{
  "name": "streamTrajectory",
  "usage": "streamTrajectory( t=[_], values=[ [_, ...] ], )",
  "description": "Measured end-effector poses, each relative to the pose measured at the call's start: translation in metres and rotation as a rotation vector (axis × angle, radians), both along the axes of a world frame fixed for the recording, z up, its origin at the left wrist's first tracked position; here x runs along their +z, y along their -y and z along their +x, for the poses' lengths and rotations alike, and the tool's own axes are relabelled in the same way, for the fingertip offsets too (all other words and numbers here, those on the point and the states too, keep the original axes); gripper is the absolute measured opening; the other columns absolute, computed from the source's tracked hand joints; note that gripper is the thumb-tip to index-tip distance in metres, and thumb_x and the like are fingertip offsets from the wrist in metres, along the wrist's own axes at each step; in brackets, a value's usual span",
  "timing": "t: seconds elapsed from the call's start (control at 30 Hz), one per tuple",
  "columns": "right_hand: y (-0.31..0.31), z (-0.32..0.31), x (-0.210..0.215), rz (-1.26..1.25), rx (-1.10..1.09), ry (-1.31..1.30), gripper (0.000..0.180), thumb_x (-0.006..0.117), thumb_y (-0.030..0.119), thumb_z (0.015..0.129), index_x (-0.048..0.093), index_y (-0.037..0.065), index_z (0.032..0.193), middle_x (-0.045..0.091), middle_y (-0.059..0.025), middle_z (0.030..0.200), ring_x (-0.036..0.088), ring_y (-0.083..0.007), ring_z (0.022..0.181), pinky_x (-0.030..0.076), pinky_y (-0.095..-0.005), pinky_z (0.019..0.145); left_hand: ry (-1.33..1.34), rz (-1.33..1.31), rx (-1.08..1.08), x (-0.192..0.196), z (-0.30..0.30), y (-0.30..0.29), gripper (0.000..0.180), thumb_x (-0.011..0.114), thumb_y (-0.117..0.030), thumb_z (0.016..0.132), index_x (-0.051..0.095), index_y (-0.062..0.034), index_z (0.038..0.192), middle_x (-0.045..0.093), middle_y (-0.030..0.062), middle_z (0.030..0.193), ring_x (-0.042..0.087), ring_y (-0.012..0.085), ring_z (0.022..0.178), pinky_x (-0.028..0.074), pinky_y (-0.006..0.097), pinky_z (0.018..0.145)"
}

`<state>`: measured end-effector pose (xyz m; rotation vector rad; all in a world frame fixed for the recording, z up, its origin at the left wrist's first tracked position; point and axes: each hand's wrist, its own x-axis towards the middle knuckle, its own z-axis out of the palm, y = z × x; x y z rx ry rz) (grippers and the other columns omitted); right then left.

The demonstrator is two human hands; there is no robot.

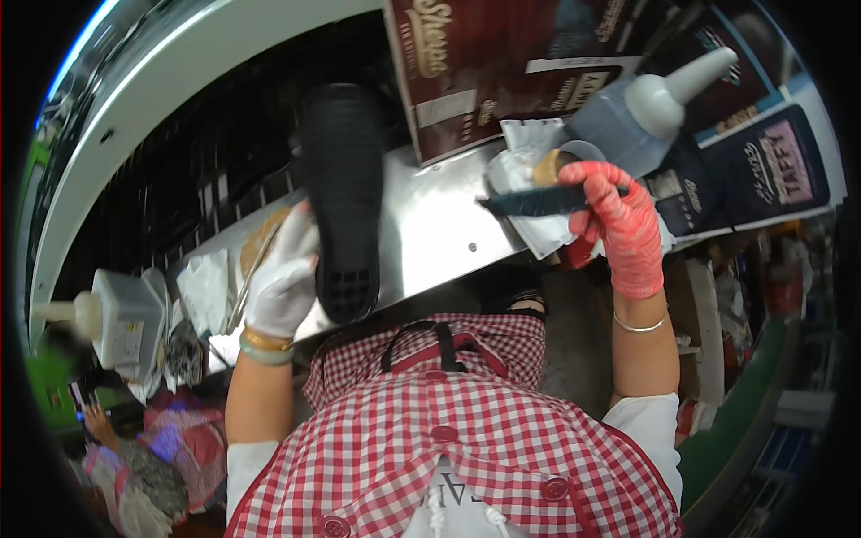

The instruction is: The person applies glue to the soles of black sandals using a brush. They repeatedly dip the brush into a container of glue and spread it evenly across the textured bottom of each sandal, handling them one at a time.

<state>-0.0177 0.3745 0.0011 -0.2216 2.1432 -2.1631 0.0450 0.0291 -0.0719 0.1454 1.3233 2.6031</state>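
Note:
My left hand (280, 285), in a white glove, grips the left edge of a black shoe (339, 197). The shoe stands lengthwise with its ridged sole turned toward me; its upper is hidden. In a red-stained glove, my right hand (619, 220) is closed around a dark brush (538, 201). The brush lies level, its tip pointing left toward the shoe but apart from it. Just behind the brush are a small round cup (578, 152) and crumpled white paper (525, 166).
A shiny metal ledge (439, 229) runs across the front. Behind it is a dark conveyor (206, 170) under a pale curved frame (134, 117). Brown boxes (484, 81) and a spouted bottle (628, 117) stand at right. Another bottle (126, 318) is at left, near a person's hand (100, 426).

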Motion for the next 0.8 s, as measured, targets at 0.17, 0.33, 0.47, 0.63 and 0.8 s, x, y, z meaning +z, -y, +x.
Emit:
streamTrajectory(
  t=[0.17,0.33,0.47,0.63,0.8],
  values=[
    [-0.043,-0.022,-0.012,0.129,-0.418,-0.082,0.025,0.065,0.026,0.087,0.066,0.003,0.097,0.065,0.0004,0.084,0.051,-0.003,0.055,0.036,-0.0169,0.048,0.266,0.447,0.034,-0.023,0.032,-0.004,0.058,0.037,-0.042,0.093,0.033,-0.0043,0.138,0.041,0.0201,0.135,0.037,0.0401,0.125,0.038,0.059,0.094],
    [-0.058,-0.03,-0.036,0.191,-0.451,0.004,0.022,0.065,0.022,0.086,0.066,0.002,0.096,0.062,-0.0006,0.08,0.051,-0.0058,0.058,0.043,-0.0194,0.053,0.569,0.504,0.085,-0.06,0.056,-0.031,0.07,0.019,-0.058,0.093,0.035,-0.0044,0.136,0.043,0.0214,0.131,0.045,0.0388,0.118,0.05,0.046,0.082],
    [-0.064,-0.036,-0.046,0.195,-0.45,0.045,0.022,0.065,0.021,0.086,0.066,0.001,0.096,0.063,-0.002,0.08,0.052,-0.0069,0.057,0.043,-0.0197,0.053,0.621,0.515,0.129,-0.069,0.051,-0.046,0.06,0.026,-0.054,0.095,0.043,-0.0085,0.13,0.051,0.0156,0.123,0.054,0.0359,0.107,0.05,0.04,0.069],
    [-0.08,-0.041,-0.052,0.177,-0.392,0.164,0.022,0.061,0.024,0.088,0.065,0.002,0.092,0.063,-0.0031,0.078,0.05,-0.0039,0.049,0.036,-0.0182,0.043,0.506,0.478,0.148,-0.071,0.051,-0.042,0.051,0.037,-0.052,0.093,0.049,-0.0134,0.125,0.057,0.0092,0.118,0.057,0.0334,0.098,0.046,0.037,0.064],
    [-0.033,-0.012,-0.045,-0.226,-0.293,0.153,0.025,0.055,0.028,0.092,0.062,0.003,0.094,0.061,-0.0014,0.076,0.054,-0.0044,0.05,0.036,-0.0155,0.041,0.387,0.611,0.091,-0.058,0.043,-0.045,0.057,0.05,-0.051,0.088,0.047,-0.0104,0.128,0.057,0.0124,0.118,0.055,0.0407,0.104,0.05,0.043,0.066]
  ],
)
